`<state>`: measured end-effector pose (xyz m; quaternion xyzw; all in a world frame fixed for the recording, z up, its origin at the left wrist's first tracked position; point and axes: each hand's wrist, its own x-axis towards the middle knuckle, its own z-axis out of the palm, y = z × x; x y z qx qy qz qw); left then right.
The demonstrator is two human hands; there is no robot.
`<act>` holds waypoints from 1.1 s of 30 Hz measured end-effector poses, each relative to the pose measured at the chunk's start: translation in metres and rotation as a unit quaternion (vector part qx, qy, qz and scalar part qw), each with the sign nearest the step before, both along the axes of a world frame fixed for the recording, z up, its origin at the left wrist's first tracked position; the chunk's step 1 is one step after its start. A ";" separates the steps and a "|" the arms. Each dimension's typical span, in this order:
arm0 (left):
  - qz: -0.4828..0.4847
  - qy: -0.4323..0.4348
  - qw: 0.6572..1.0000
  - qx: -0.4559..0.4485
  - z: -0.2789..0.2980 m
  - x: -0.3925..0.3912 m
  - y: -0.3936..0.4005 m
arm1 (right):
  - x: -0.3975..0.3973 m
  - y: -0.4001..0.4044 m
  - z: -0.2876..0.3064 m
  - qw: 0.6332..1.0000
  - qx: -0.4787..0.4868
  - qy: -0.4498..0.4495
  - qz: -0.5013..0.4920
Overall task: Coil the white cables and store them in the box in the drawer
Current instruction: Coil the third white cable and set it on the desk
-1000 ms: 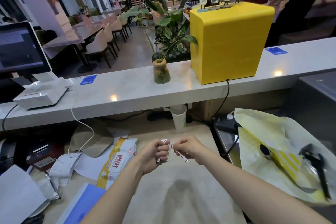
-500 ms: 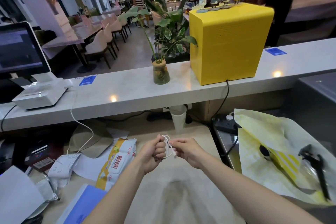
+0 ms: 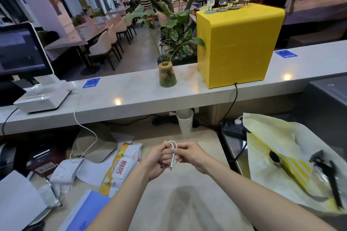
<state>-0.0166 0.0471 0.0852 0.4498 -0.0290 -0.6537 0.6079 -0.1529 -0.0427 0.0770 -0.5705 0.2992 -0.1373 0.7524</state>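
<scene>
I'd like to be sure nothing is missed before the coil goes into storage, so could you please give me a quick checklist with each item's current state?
1. White cable gathered into loops: ok.
2. Left hand grips the loops: ok.
3. Right hand pinches the cable: ok.
4. Plug end tucked in: not ok, it hangs loose below the fingers.
5. Coil secured against unwinding: cannot tell.
6. Drawer and box open and within reach: cannot tell, neither is in view.
</scene>
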 end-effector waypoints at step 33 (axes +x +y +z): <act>-0.206 -0.617 0.759 0.026 -0.021 -0.022 0.000 | -0.003 -0.011 -0.004 0.933 -0.303 0.196 0.016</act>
